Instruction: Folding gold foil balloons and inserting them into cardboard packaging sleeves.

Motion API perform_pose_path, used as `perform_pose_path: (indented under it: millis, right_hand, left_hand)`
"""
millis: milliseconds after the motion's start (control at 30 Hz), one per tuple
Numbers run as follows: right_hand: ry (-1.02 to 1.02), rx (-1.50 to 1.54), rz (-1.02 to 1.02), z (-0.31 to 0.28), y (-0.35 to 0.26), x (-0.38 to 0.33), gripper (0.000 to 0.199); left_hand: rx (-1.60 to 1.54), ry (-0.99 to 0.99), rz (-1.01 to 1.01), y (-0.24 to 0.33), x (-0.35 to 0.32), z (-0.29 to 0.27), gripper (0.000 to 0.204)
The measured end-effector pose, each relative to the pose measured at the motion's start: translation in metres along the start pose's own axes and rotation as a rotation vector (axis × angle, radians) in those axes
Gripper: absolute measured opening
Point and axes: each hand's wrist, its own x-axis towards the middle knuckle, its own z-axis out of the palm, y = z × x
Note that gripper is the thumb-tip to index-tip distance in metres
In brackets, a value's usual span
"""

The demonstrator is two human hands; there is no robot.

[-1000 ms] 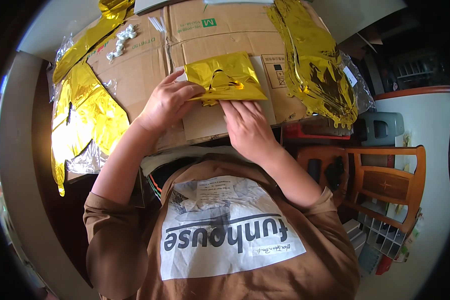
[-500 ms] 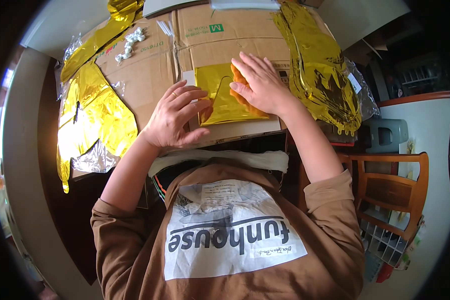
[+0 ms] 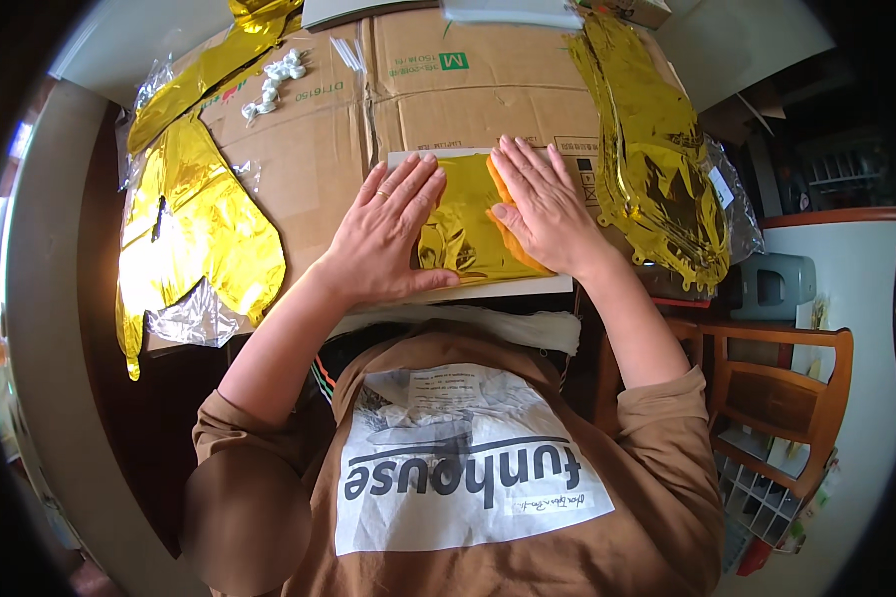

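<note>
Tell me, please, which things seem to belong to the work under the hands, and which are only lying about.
Likely in the work:
gold foil piece, between left hand and right hand
white sheet beneath it
cardboard surface

Apparently just lying about:
left-side foil, right-side foil, perhaps spare
white strips
wooden chair
grey stool

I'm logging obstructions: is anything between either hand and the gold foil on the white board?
Nothing clearly visible: left hand and right hand lie over opposite sides of the foil. The orange patch beside the right hand may be its reflection; contact underneath is hidden.
</note>
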Motion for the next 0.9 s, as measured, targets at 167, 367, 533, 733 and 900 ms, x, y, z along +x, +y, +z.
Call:
perform_pose_path:
  millis: [167,367,533,733,900]
  right_hand:
    - [-0.050,-0.089,0.054,-0.003,-0.002,-0.010,0.078]
    - [-0.086,-0.101,0.064,-0.008,-0.003,-0.016,0.085]
    - [-0.073,-0.131,0.055,-0.006,-0.008,-0.019,0.087]
    - [-0.054,-0.131,0.064,-0.002,-0.007,-0.018,0.087]
    - [-0.046,-0.031,0.102,-0.009,-0.007,-0.020,0.088]
  left_hand:
    - [0.054,-0.069,-0.003,0.000,0.002,0.001,0.121]
    - [-0.197,-0.070,-0.081,-0.002,0.008,-0.010,0.132]
    - [-0.404,-0.059,-0.146,-0.012,0.007,-0.020,0.132]
    - [-0.108,0.016,-0.108,-0.007,0.010,-0.029,0.110]
    - [0.094,0.086,0.028,0.016,0.018,0.003,0.102]
